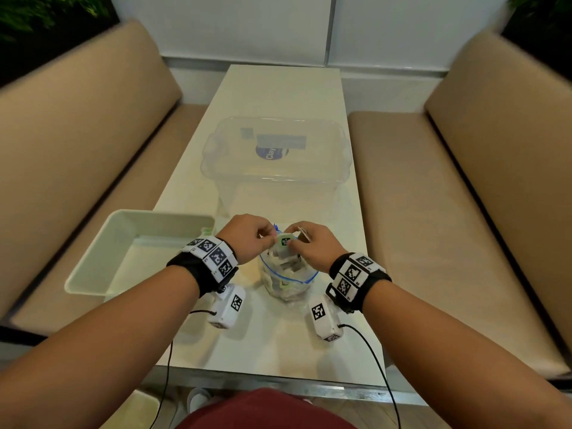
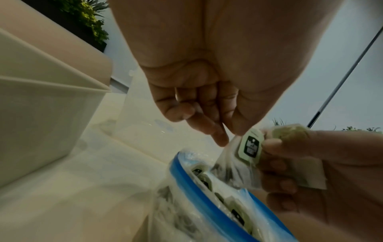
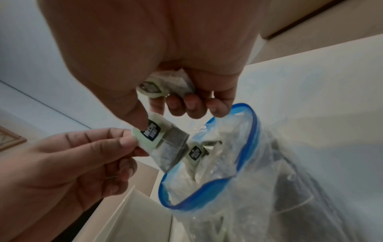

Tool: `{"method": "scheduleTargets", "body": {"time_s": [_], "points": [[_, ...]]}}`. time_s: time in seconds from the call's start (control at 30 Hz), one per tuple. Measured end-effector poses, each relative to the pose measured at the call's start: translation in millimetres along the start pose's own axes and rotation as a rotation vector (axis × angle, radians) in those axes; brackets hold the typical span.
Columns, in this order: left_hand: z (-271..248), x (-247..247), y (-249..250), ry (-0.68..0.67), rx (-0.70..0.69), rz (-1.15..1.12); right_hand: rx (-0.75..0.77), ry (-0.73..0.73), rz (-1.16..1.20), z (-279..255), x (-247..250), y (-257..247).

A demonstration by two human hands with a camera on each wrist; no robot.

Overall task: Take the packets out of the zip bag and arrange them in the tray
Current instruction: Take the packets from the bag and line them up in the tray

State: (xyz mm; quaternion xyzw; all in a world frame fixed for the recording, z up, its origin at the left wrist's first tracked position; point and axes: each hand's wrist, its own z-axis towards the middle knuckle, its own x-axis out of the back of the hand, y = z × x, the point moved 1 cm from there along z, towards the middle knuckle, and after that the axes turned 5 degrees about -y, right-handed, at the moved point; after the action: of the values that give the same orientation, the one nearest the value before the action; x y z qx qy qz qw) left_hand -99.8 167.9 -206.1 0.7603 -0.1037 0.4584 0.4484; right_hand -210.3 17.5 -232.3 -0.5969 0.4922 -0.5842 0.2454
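A clear zip bag (image 1: 288, 283) with a blue rim stands open at the table's near middle, with several packets inside. Both hands meet just above its mouth. My left hand (image 1: 267, 239) pinches one end of a pale green packet (image 1: 283, 242) with a black label. My right hand (image 1: 294, 243) has its thumb pressed on the same packet (image 3: 157, 135). A second packet (image 3: 167, 85) is tucked under the curled fingers of my right hand (image 3: 157, 113). The cream tray (image 1: 88, 291) lies to the left of the bag, beside my left wrist.
A large clear plastic box (image 1: 278, 193) stands just behind the bag, mid-table. Tan padded benches (image 1: 77, 150) run along both sides of the narrow white table (image 1: 272, 345). Black cables trail from the wrist cameras over the near edge.
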Motion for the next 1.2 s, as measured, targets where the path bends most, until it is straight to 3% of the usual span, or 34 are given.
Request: {"method": "scheduleTargets", "body": {"time_s": [0.43,0.67,0.9,1.2], "points": [[-8,-3,6,0.017,-0.077,-0.057,-0.013,0.101,-0.034,-3,-3,2],[-6,5,3,0.07,-0.043,0.071,-0.049,0.115,-0.055,-3,-9,6],[-17,54,-6,0.176,-0.017,-0.016,-0.024,0.191,-0.034,6,-11,-13],[-34,120,-29,0.096,-0.053,0.208,0.098,0.123,0.145,25,-47,-88]]}}
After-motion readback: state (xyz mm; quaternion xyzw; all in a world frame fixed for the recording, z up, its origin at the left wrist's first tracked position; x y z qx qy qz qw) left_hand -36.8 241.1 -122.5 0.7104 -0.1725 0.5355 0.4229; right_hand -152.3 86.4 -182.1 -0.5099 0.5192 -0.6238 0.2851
